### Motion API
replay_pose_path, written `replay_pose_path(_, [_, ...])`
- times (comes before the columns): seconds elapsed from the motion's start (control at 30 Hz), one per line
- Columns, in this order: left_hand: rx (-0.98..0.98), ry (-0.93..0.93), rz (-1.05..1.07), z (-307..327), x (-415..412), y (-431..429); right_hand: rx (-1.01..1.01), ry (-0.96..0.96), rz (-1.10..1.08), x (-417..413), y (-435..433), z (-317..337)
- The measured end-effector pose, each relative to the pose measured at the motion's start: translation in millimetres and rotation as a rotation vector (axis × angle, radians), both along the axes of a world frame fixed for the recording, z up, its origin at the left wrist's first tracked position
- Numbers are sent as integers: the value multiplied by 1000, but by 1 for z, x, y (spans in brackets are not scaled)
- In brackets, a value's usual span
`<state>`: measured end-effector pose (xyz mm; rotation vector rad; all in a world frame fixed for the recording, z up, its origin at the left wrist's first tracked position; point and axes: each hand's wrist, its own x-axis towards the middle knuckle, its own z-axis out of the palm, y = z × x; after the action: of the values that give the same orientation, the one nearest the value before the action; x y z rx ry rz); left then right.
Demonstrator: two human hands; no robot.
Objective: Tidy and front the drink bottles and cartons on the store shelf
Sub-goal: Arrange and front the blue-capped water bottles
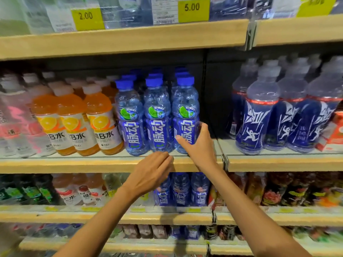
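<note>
left hand (pixel 152 171) hangs loosely curled, holding nothing, just before the wooden shelf edge (pixel 92 165). right hand (pixel 199 145) wraps thumb and fingers round the rightmost blue bottle (pixel 185 115), upright at the shelf front beside two like bottles (pixel 157 117); orange bottles (pixel 74 123) stand left of them

Bare left forearm (pixel 104 216), bare right forearm (pixel 246 204), bare left hand (pixel 150 169), bare right hand (pixel 199 145)

Head view, close, facing store shelf (pixel 118 164) straight on
</note>
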<state>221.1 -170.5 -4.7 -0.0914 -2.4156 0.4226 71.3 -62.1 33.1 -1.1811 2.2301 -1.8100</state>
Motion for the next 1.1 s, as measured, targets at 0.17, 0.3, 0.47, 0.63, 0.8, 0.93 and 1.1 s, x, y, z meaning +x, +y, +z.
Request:
replay_pose_path(0.17, [-190, 94, -135, -6, -8, -21, -20, -37, -33, 1, -13, 8])
replay_pose_path(0.3, [-222, 137, -166, -11, -9, -27, -45, -47, -71, 1, -12, 12])
replay_pose_path(0.47, [-184, 126, -162, -6, -6, -24, -72, -49, -103, 4, 1, 13])
replay_pose_path(0.63, [-28, 27, -131, 12, -1, -8, -54, -30, -31, 7, 26, 14])
replay_pose_path(0.8, [659, 181, -67, 50, 0, 23, -59, 9, 58, 21, 46, 20])
replay_pose_path(0.93, [1404, 286, -294, 99, -10, 56, -65, -26, 130, 37, 51, 20])
replay_pose_path(1.1, [1678, 412, -395, 126, -23, 86, -137, -63, 162, 58, 48, 19])
